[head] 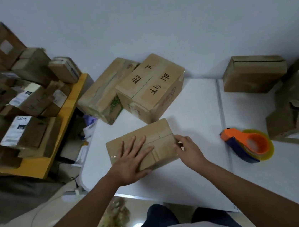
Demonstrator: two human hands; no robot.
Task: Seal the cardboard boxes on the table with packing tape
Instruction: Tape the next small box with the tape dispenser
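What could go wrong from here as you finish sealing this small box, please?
The small box sits near the table's front edge, so the flat left hand pressing it might push it off. The tape dispenser lies apart from the right hand, so reaching for it may let the box shift.

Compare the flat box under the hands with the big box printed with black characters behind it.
The flat box is low and lies nearest the person, with the left hand flat on top and the right hand at its edge. The printed box is taller, bears black characters and goes untouched. Both are brown cardboard, flaps shut, on the white table.
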